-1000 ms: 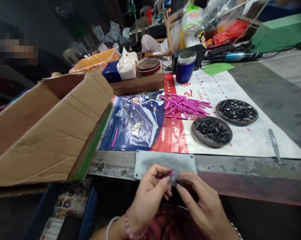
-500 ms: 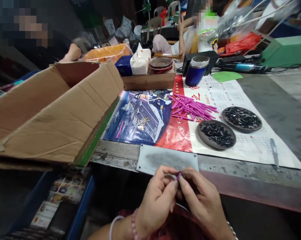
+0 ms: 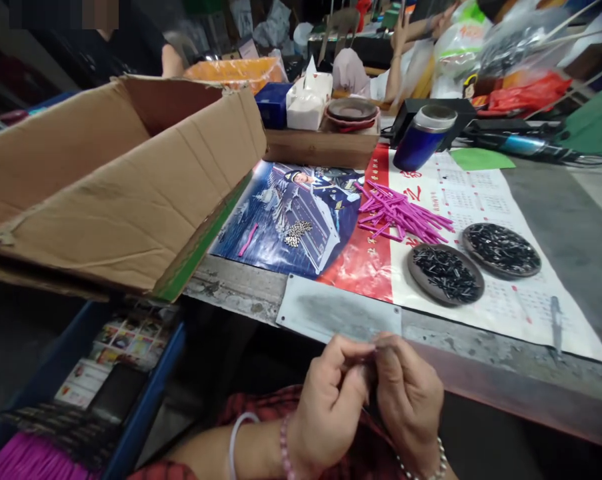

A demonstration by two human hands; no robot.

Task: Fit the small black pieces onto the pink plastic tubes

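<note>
My left hand [image 3: 333, 400] and my right hand [image 3: 409, 393] meet fingertip to fingertip at the table's front edge, below a grey metal plate [image 3: 338, 310]. Both are closed in a pinch; what lies between the fingertips is too hidden to make out. Beyond them, a pile of magenta sticks [image 3: 405, 213] rests on a printed poster [image 3: 361, 267]. Two round dishes, the nearer [image 3: 445, 275] and the farther [image 3: 501, 250], hold small black pieces. Small silvery beads [image 3: 298, 233] and one magenta piece [image 3: 248, 240] lie on the poster's blue part.
A long open cardboard box [image 3: 131, 200] stands at the left, above a blue bin [image 3: 151, 400] with magenta and black items. Behind are a blue cup [image 3: 423, 140], a tissue box [image 3: 308, 100] and tweezers [image 3: 557, 327] at right. Other people sit beyond.
The view has shifted, showing more of the blue bin. My right hand has turned inward, and the small magenta piece seen earlier between my fingertips is now hidden.
</note>
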